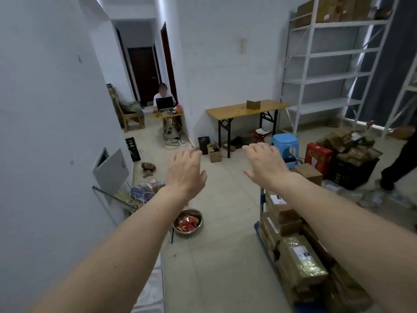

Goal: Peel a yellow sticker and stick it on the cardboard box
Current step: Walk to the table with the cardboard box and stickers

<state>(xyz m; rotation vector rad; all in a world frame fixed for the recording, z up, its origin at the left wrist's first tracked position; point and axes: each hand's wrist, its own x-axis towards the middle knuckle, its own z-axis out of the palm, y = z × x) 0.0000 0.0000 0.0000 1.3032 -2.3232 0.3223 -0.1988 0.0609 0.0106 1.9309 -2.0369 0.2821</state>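
Observation:
Both my arms are stretched forward at chest height over the tiled floor. My left hand [185,169] is flat, palm down, fingers apart, holding nothing. My right hand [265,163] is likewise flat and spread, with nothing in it. A small cardboard box [253,104] stands on the far wooden table [228,111]. Several taped cardboard parcels [300,258] are stacked on a blue cart under my right forearm. No yellow sticker is visible anywhere.
A metal bowl of watermelon rinds [187,221] sits on the floor between my arms. A blue stool [284,143], a red box [318,155] and a black crate of parcels [352,168] stand at right. One person sits at a laptop [165,102]; another walks at right [399,159].

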